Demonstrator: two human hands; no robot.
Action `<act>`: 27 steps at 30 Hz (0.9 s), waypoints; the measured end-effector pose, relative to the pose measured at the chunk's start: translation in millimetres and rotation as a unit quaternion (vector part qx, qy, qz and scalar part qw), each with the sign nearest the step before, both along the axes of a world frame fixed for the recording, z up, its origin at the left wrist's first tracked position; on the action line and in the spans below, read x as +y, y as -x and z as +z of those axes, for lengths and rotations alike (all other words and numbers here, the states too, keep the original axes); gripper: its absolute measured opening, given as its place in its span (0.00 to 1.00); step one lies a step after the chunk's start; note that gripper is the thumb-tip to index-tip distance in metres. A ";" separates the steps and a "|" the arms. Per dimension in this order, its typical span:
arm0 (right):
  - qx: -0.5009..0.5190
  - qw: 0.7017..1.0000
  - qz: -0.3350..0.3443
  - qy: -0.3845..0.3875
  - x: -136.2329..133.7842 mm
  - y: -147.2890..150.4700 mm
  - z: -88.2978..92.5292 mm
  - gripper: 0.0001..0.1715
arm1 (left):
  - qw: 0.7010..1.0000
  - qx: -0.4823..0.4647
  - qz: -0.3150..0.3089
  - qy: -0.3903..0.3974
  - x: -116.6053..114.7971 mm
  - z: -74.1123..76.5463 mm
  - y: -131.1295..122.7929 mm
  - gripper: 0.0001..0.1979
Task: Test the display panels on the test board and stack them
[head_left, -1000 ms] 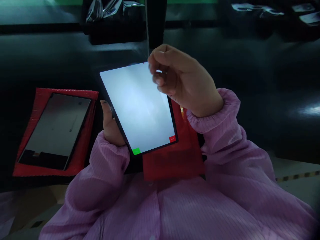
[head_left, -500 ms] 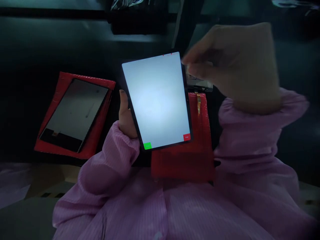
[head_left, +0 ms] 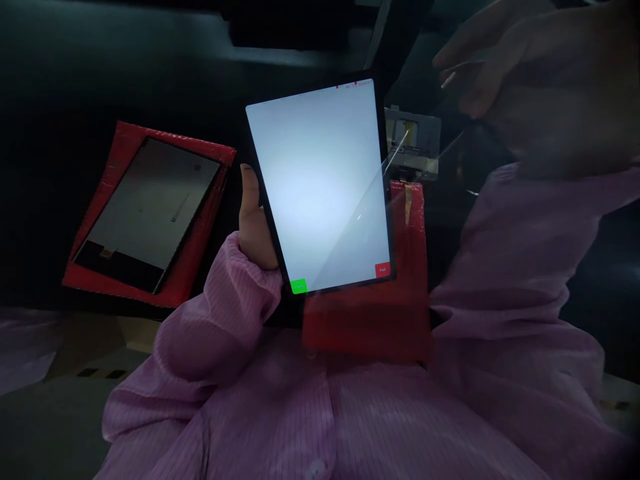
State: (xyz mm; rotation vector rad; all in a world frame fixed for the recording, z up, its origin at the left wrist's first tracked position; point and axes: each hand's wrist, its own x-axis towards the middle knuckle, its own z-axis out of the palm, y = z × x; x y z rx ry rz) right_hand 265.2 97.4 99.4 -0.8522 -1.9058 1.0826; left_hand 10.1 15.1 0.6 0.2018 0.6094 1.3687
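Observation:
My left hand [head_left: 256,220] holds a lit display panel [head_left: 305,180] by its left edge, thumb showing and the other fingers hidden behind it. The screen glows white, with a green box at the lower left, a red box at the lower right and small red text along the top. A clear film [head_left: 365,227] is lifted off the panel's right side and stretches up to the right. At the upper right, my right hand [head_left: 535,87] pinches the film; it is dim and somewhat blurred.
Beneath the display's lower right lies a red pouch [head_left: 370,327]. A small circuit fixture [head_left: 427,133] with a gold flex strip [head_left: 409,203] stands behind it. To the left, an unlit panel [head_left: 155,200] rests on another red pouch [head_left: 193,287]. A dark bar rises behind.
My right hand has moved up and right from the panel's top right corner, drawing the clear film away from the screen. My left hand still holds the panel.

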 end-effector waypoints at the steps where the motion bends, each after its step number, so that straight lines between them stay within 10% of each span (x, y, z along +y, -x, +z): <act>1: -0.010 1.000 -0.002 -0.022 4.0 -1.1 -4.3 0.16 | 1.000 0.000 -0.004 0.001 -0.2 1.2 -0.4 0.29; 6: 0.056 0.998 0.011 -0.026 22.1 -1.7 -21.5 0.07 | 0.999 0.002 -0.032 -0.006 0.0 4.1 -0.6 0.32; 13: 0.060 0.995 0.054 -0.055 31.0 -3.1 -23.6 0.22 | 1.000 -0.006 0.000 0.007 0.7 0.7 -1.8 0.28; 27: 0.125 0.990 0.061 -0.022 30.9 -2.0 -25.3 0.05 | 0.996 0.072 0.005 -0.045 2.0 -3.3 -0.9 0.29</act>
